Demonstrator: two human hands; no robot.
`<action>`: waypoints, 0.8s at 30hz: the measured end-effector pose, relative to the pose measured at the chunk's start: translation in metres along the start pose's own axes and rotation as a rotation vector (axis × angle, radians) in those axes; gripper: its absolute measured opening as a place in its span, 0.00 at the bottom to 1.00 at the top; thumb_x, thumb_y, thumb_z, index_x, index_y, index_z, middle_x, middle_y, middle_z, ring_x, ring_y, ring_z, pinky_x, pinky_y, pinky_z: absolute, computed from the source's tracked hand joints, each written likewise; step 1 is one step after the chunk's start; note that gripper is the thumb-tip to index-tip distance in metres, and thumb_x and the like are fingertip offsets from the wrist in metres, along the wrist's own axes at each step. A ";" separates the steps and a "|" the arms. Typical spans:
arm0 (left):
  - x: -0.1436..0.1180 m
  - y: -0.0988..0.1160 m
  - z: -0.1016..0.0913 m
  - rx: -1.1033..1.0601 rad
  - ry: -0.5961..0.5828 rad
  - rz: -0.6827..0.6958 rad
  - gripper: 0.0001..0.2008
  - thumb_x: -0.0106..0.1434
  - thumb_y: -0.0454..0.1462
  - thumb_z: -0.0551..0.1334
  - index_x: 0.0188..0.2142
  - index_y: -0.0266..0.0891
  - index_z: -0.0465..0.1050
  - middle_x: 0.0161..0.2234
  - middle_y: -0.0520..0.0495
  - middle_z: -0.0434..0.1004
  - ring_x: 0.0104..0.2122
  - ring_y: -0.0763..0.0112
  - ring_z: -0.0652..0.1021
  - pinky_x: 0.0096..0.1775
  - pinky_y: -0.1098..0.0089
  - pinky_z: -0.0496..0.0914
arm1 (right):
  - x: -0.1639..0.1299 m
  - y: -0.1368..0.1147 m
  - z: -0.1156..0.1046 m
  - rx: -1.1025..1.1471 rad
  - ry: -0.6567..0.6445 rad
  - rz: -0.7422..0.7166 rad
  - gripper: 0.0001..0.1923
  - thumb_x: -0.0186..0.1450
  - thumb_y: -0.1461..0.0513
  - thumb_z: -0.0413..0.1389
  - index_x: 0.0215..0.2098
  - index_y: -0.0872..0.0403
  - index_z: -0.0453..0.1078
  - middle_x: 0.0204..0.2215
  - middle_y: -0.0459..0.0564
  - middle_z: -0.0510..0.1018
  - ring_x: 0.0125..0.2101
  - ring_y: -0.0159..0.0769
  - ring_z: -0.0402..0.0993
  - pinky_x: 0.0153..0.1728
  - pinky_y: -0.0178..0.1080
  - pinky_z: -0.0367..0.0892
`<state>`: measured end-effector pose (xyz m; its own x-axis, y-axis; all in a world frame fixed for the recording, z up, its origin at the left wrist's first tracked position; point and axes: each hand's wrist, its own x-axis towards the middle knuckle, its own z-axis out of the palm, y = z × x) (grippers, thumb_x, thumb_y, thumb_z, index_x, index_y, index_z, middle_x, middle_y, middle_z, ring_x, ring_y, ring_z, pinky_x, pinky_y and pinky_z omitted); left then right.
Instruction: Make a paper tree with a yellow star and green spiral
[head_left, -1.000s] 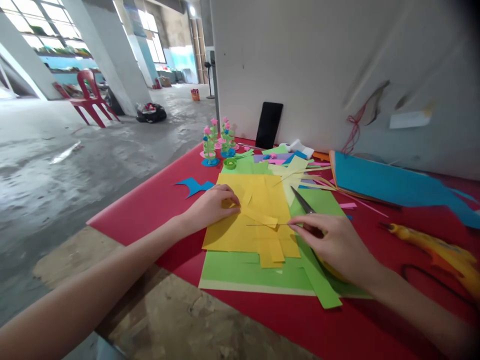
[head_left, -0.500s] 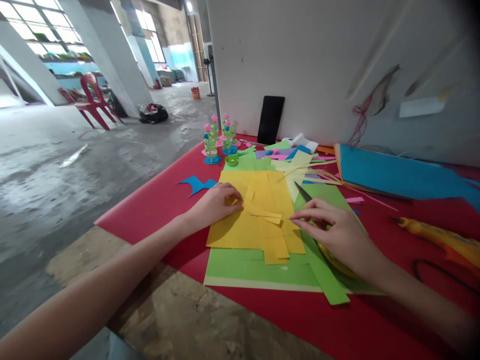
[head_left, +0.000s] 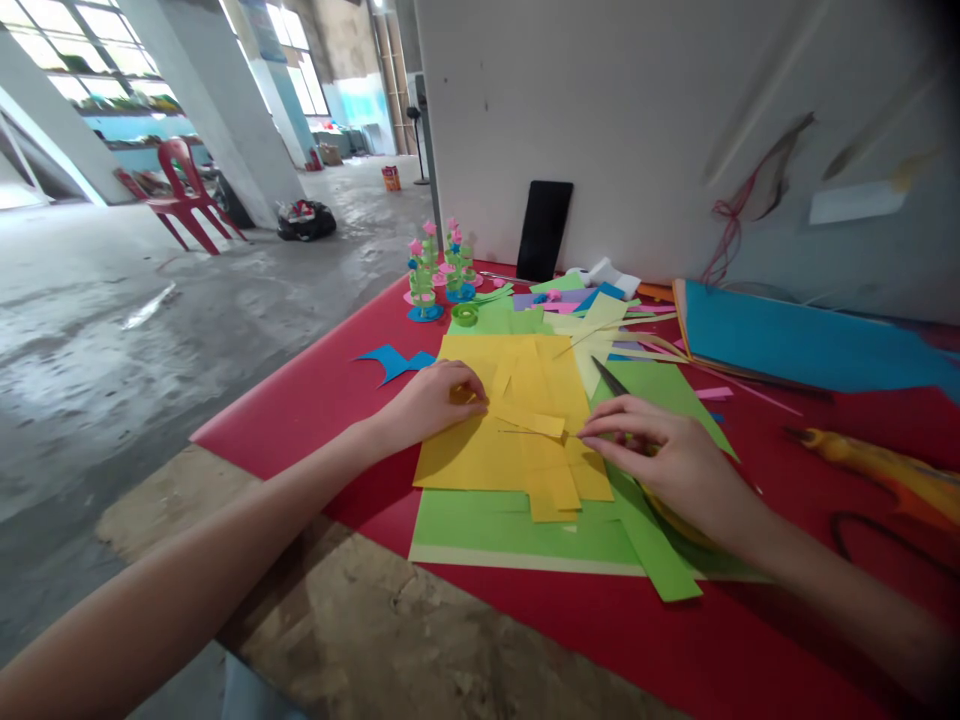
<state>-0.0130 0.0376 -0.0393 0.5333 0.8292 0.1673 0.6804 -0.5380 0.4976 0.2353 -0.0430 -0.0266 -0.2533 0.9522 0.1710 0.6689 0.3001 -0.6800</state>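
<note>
Left hand: our left hand point(head_left: 435, 400) lies curled on the yellow paper sheet point(head_left: 465, 455), fingertips pinching one end of a yellow paper strip point(head_left: 525, 417).
Right hand: our right hand point(head_left: 667, 455) has thumb and forefinger pressed together on a thin needle-like quilling tool point(head_left: 536, 432), its tip lying across the strip.
Where the strip lies: on top of the yellow sheet, among other cut yellow strips, all over a green paper sheet point(head_left: 510, 525) on the red table cover point(head_left: 315, 395).
How it handles: we judge it featherlight, floppy and easy to crease or tear; it likely slides on the smooth sheet.
Where to grip: at the very ends, lightly, between fingertips, as we see it.
Nearby: scissors point(head_left: 611, 380) just behind our right hand, a blue paper stack point(head_left: 795, 345) further right, small paper flower models point(head_left: 439, 275) at the back.
</note>
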 end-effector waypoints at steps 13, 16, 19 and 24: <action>0.000 0.002 -0.002 -0.062 -0.081 -0.013 0.10 0.55 0.39 0.59 0.35 0.37 0.72 0.36 0.46 0.72 0.36 0.67 0.72 0.40 0.68 0.66 | 0.001 -0.001 0.001 0.049 -0.028 0.018 0.07 0.60 0.58 0.54 0.30 0.48 0.74 0.38 0.45 0.74 0.36 0.34 0.70 0.33 0.37 0.65; 0.000 0.004 -0.003 -0.074 -0.060 -0.030 0.09 0.53 0.39 0.60 0.33 0.36 0.72 0.37 0.45 0.71 0.37 0.65 0.72 0.41 0.66 0.66 | 0.001 -0.001 0.003 0.049 -0.027 0.025 0.07 0.59 0.57 0.54 0.30 0.48 0.74 0.39 0.45 0.74 0.37 0.35 0.70 0.36 0.37 0.65; 0.000 0.005 -0.003 -0.110 -0.037 -0.054 0.07 0.52 0.38 0.60 0.30 0.37 0.70 0.34 0.46 0.73 0.36 0.66 0.73 0.40 0.66 0.66 | 0.001 0.000 0.003 0.040 -0.021 0.026 0.07 0.59 0.57 0.54 0.30 0.47 0.74 0.40 0.45 0.74 0.37 0.36 0.70 0.35 0.38 0.65; -0.004 0.016 -0.003 -0.210 -0.022 -0.076 0.05 0.54 0.37 0.59 0.29 0.38 0.70 0.31 0.50 0.75 0.33 0.71 0.74 0.37 0.71 0.67 | -0.002 -0.002 0.001 0.023 0.024 -0.002 0.06 0.59 0.57 0.55 0.30 0.45 0.75 0.43 0.44 0.72 0.43 0.38 0.68 0.40 0.40 0.63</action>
<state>-0.0054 0.0262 -0.0298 0.4971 0.8613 0.1052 0.6004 -0.4289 0.6750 0.2336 -0.0456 -0.0263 -0.2380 0.9526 0.1894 0.6520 0.3012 -0.6958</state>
